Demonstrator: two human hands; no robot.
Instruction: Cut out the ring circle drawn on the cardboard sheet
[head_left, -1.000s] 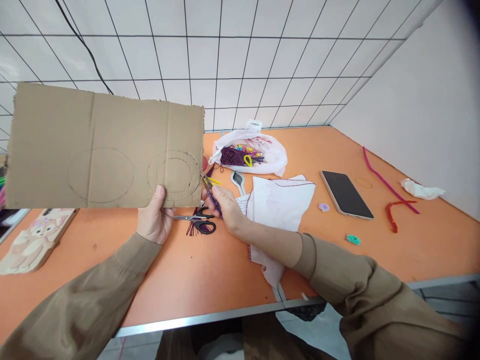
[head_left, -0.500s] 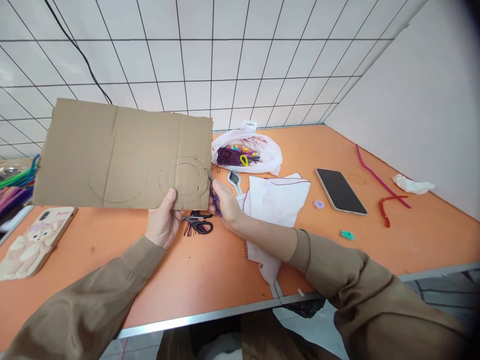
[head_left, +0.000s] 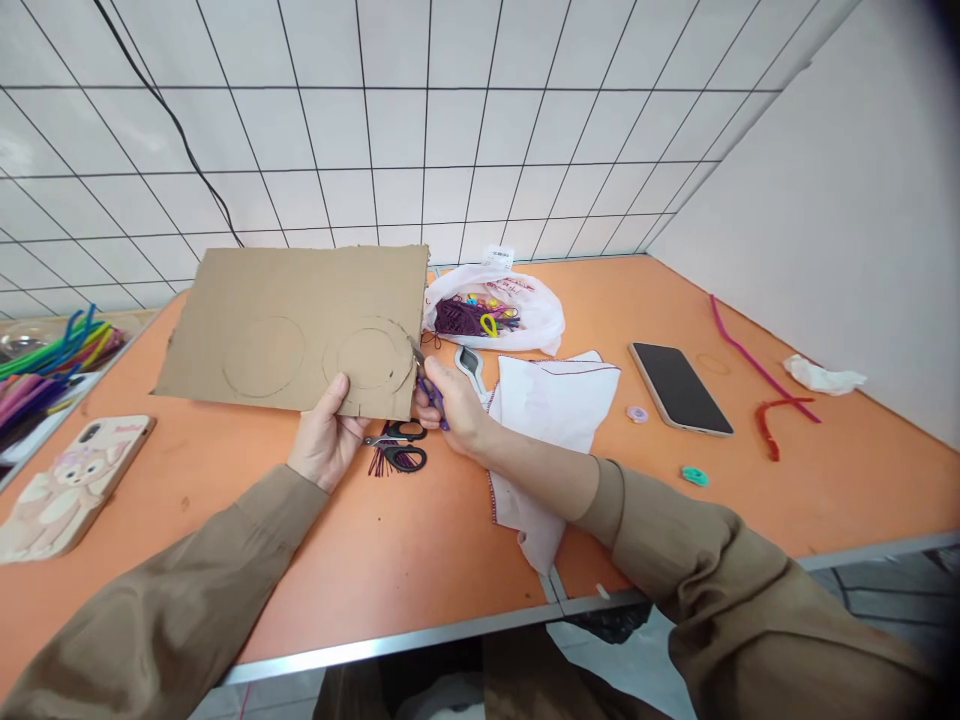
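Observation:
My left hand (head_left: 328,440) grips the near edge of a brown cardboard sheet (head_left: 300,325) with two circles drawn on it, holding it tilted above the orange table (head_left: 390,540). My right hand (head_left: 450,400) is closed on small purple-handled scissors (head_left: 426,378), whose blades meet the cardboard's right edge beside the right circle. A second pair of black scissors (head_left: 397,448) lies on the table under my hands, next to a dark tassel of thread.
A white cloth (head_left: 555,410) lies right of my hands, a plastic bag of craft bits (head_left: 491,310) behind it. A dark phone (head_left: 679,385), red and pink pipe cleaners (head_left: 772,420), a cartoon phone case (head_left: 67,485) and a tray of pipe cleaners (head_left: 45,365) surround them.
The cardboard has tipped down from nearly upright to a flatter slant and moved right. My right hand with the scissors stays at its right edge.

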